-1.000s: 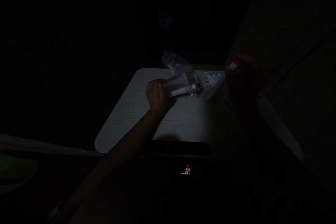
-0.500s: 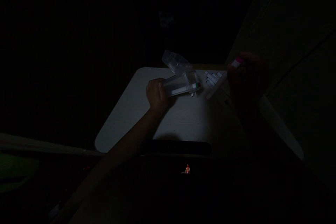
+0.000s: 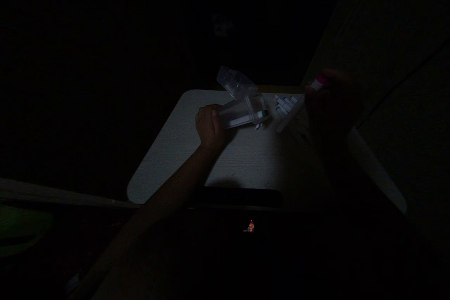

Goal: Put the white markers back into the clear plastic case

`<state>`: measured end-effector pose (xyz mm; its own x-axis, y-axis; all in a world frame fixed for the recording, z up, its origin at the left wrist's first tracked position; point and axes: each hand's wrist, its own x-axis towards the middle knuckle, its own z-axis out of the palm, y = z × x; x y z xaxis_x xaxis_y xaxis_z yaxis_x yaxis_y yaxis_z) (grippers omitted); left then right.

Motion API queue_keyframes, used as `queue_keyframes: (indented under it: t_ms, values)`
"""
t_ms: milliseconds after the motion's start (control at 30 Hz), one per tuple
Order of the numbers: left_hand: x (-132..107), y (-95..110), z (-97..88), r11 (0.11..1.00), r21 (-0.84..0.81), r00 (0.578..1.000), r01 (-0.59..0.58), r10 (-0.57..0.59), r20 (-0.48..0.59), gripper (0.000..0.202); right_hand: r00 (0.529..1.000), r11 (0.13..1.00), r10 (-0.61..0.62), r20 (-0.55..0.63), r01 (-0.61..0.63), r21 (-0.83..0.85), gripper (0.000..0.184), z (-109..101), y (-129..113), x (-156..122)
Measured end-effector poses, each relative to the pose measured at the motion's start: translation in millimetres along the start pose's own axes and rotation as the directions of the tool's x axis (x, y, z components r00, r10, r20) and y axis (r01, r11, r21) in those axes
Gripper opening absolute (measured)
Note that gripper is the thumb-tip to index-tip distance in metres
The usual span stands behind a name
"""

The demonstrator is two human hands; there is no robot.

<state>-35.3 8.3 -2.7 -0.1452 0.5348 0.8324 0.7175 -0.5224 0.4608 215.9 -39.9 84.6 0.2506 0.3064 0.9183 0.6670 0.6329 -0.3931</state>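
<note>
The scene is very dark. My left hand (image 3: 209,126) is closed around the end of a clear plastic marker case (image 3: 242,111) lying on a white table (image 3: 183,150); its lid (image 3: 234,80) stands open behind. One marker with a green cap (image 3: 258,115) lies inside the case. My right hand (image 3: 332,103), in shadow, grips a white marker with a pink cap (image 3: 298,105), held slanted above the table. Several loose white markers (image 3: 284,104) lie just left of that hand.
A dark strip (image 3: 242,197) runs along the table's near edge. A small red and white light (image 3: 250,227) glows below it. A pale wall (image 3: 386,33) rises on the right. Everything else is black.
My right hand with the pink-capped marker has drifted slightly up and to the right. My left hand and the case have stayed put.
</note>
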Motion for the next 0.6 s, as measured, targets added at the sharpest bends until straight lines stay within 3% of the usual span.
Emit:
queue_keyframes:
  t_ms: [233,433,600]
  values:
    - [-0.9,-2.6,0.9,1.000,-0.013,1.000,0.010,-0.010,0.013,0.071,0.991,0.993,-0.110,-0.082,0.112,0.032,0.028,-4.7,-1.0,3.3]
    - [-1.7,-4.9,2.0,1.000,-0.017,1.000,0.005,-0.005,0.003,0.069,0.954,0.961,-0.233,-0.189,0.256,0.106,0.034,0.7,6.4,7.6]
    - [-2.1,-6.4,1.3,1.000,0.001,1.000,-0.016,0.016,0.014,0.070,0.972,0.966,-0.175,-0.160,0.200,0.161,0.032,1.1,-2.2,9.8]
